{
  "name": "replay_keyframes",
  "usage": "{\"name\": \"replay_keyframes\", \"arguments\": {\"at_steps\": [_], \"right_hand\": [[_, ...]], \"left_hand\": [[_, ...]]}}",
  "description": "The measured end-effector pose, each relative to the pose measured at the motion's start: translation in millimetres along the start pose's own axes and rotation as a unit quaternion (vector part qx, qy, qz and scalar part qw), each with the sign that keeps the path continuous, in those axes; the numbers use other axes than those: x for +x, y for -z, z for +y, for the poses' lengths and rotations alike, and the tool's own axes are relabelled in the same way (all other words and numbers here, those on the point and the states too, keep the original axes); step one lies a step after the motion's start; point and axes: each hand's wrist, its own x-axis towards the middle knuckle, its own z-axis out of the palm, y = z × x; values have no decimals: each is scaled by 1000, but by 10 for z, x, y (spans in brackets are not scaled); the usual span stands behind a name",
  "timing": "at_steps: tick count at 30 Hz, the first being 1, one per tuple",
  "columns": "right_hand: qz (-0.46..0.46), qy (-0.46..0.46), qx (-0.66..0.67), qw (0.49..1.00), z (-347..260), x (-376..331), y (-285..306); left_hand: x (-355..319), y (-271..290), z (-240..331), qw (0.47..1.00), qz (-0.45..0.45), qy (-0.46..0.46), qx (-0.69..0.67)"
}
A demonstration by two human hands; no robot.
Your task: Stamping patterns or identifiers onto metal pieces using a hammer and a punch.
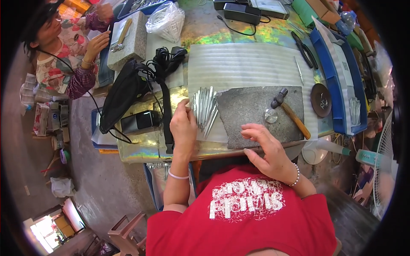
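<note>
While the left hand curls its fingers beside loose, slim silvery metal rods lying left of the rough dark-grey slab, whether it grips one I cannot tell; the right hand has parted fingers, holding nothing visible. A careless sideways brush could scatter the rods, since nothing appears to bind them.

A grey, mottled floor extends left of a worktable whose surface shows iridescent reflections. Lower left: a brown chair and, farther out, a brightly lit opening, door or window indistinguishable. Right margin: the pale, curved guard of a fan.
</note>
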Motion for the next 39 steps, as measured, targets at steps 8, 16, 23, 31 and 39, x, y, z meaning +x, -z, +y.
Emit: {"name": "replay_keyframes", "arguments": {"at_steps": [8, 16, 23, 31, 39], "right_hand": [[43, 0, -61, 997, 10, -144, 158], [-79, 72, 158, 982, -298, 10, 248], [-136, 292, 403, 857, -1189, 388, -406], [-203, 208, 419, 860, -1083, 205, -144], [-256, 24, 257, 932, -413, 95, 97]], "left_hand": [[175, 92, -26, 992, -110, 60, 9], [109, 164, -269, 970, -113, 143, -163], [58, 216, -302, 915, -92, 178, -349], [-129, 196, -313, 895, -72, 213, -384], [-93, 231, -297, 898, -79, 227, -368]]}}
